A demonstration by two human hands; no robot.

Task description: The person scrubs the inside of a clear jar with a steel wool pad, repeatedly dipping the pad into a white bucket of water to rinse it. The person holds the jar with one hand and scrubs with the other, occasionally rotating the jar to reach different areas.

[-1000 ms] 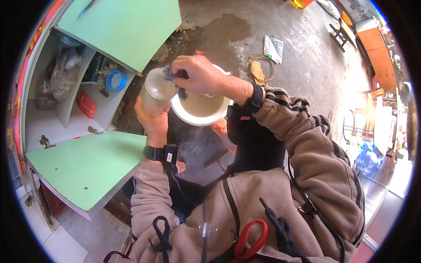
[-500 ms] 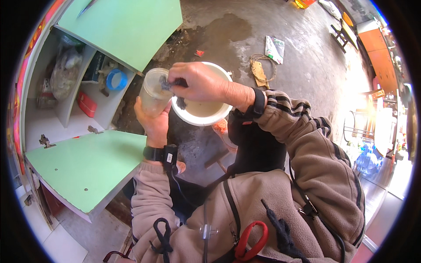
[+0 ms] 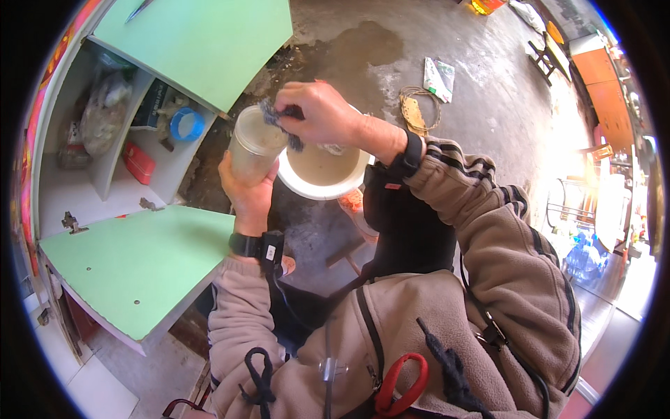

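My left hand point(image 3: 246, 190) is wrapped round a clear plastic jar point(image 3: 252, 150), tilted slightly, with its wide round end facing up. Pinched in my right hand point(image 3: 317, 112) is a dark grey cloth point(image 3: 271, 114), its edge at the jar's rim and one end hanging below my fingers. Just right of the jar stands a white bucket point(image 3: 315, 191) holding cloudy water, with something whitish at the surface. My right wrist and hand pass over the bucket's far side and hide part of it.
On the left, a cabinet has green doors point(image 3: 139, 269) swung open; its shelves hold a blue cup point(image 3: 186, 126), a red box point(image 3: 139, 163) and a plastic bag point(image 3: 106, 115). Beyond the bucket, a coil of cord point(image 3: 420, 110) and a white-green packet point(image 3: 439, 79) lie on the wet-stained floor.
My right hand has moved a little up and right with the cloth, from over the jar's top to its right edge. The jar has shifted slightly right.
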